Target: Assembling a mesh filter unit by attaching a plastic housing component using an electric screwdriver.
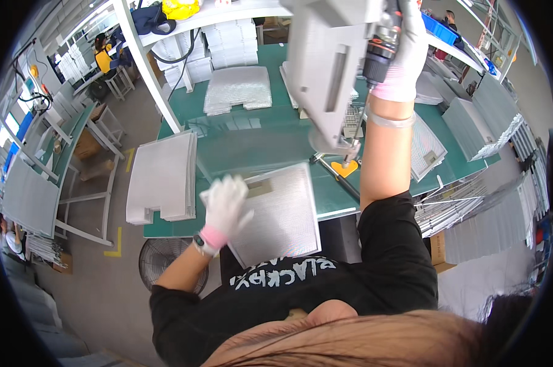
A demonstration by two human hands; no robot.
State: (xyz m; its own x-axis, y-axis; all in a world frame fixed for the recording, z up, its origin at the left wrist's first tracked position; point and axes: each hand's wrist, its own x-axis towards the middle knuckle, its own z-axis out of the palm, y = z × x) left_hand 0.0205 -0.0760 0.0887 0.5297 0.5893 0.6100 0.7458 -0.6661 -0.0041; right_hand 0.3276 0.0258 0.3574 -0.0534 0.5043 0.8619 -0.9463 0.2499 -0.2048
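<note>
My right hand [414,46], in a white glove with a pink cuff, is raised at the upper right. Its fingers wrap round a black electric screwdriver [380,52], whose long bit points down. A light grey machine body [328,67] stands beside the tool and hides part of the bench. Low in front of me, a silver mesh panel [279,214] with a thin frame lies tilted over the bench's front edge. My left hand [224,205], also gloved, hovers at the panel's left edge with fingers apart, slightly blurred. Whether it touches the panel I cannot tell.
A stack of pale panels [160,177] is left on the green bench [227,147]. Bubble-wrapped sheets [238,88] and white stacks [230,46] are behind. An orange-yellow piece [345,169] lies near a black-handled tool. More panels [478,122] stand right; a fan [166,263] is below left.
</note>
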